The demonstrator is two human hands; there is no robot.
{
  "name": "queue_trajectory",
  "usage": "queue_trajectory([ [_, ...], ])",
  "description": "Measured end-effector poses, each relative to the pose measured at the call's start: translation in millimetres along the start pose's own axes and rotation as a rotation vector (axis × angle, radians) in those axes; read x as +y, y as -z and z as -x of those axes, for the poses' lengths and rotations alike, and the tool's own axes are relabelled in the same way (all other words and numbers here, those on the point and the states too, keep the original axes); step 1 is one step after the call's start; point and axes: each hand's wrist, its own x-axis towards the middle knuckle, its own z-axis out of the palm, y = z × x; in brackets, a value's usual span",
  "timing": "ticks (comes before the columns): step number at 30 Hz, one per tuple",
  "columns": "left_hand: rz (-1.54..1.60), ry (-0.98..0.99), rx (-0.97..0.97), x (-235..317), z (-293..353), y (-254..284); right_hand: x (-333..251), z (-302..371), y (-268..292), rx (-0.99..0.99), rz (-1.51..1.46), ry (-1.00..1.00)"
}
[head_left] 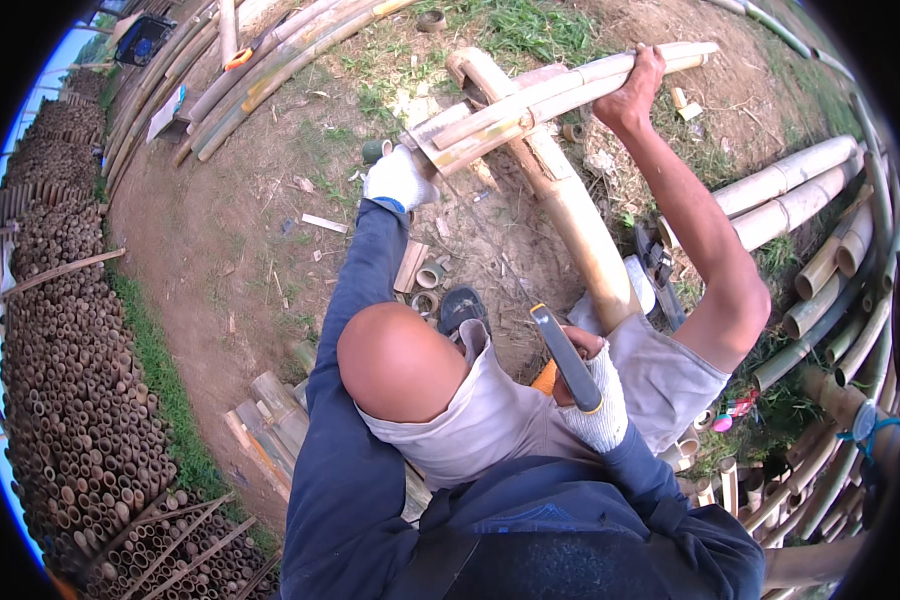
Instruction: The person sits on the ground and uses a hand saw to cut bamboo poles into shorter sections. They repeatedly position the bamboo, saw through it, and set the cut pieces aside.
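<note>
My right hand [602, 408], in a white knit glove, is closed round the grey and orange handle of a hand saw [560, 345]. The thin blade, seen nearly edge-on, reaches up and left to the near end of some split bamboo pieces [530, 110]. At that end my left hand [398, 182], also gloved, is closed on the bamboo beside the blade; its fingers are partly hidden. The pieces lie across a thick bamboo pole [570, 205], whose lower end is by my right thigh. My bare right foot [638, 88] presses on their far part.
Bamboo offcuts [432, 275] and a dark sandal [462, 308] are on the ground before me. Long bamboo poles lie at the upper left [260, 80] and right [800, 185]. A large stack of cut bamboo [80, 400] fills the left side. Slats [270, 425] lie beside my left leg.
</note>
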Motion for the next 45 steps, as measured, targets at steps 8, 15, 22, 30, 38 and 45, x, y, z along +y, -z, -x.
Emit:
queue_trajectory([
  [8,0.065,-0.069,0.073,-8,1,-13,24,-79,-56,-0.093,-0.004,-0.265],
  [15,0.051,-0.093,0.126,-8,-5,-22,-27,18,6,-0.027,-0.093,-0.122],
  [22,0.087,0.067,0.080,4,4,-1,38,-145,-80,-0.017,0.005,-0.039],
  [30,0.034,-0.027,-0.032,4,7,13,9,-5,-16,-0.047,0.033,-0.192],
  [38,0.065,0.052,0.068,9,11,0,17,-119,-65,-0.013,0.049,-0.104],
  [45,0.047,-0.019,0.015,0,3,9,44,-44,-45,-0.055,0.004,-0.197],
])
